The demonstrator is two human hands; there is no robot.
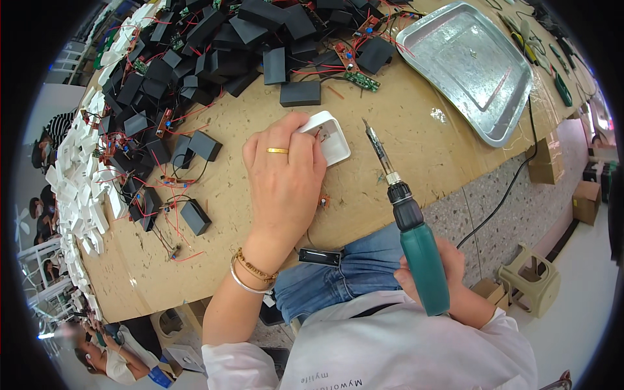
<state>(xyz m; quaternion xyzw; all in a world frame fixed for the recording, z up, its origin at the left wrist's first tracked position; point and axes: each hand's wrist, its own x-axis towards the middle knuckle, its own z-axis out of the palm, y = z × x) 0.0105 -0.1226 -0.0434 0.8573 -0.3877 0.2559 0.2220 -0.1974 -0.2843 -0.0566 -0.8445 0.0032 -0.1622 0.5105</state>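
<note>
My left hand (284, 170) is closed around a small white plastic case (336, 144), its open side partly showing small parts inside. Fingers cover much of that case. To the right, my right hand (450, 263) grips a corded electric screwdriver (422, 257) with a green and black body. Its slim metal bit points away from me, just right of the case and apart from it. A small orange-brown circuit board (324, 201) peeks out beside my left wrist. At the table's near edge, above my lap, there is a glossy black box (319, 257).
Black boxes (247, 32) with red wires and circuit boards are heaped across the back left. White plastic cases (81, 179) line the left edge. A metal tray (478, 107) occupies the back right, near pliers (528, 42). A black cord (510, 188) hangs over the right edge.
</note>
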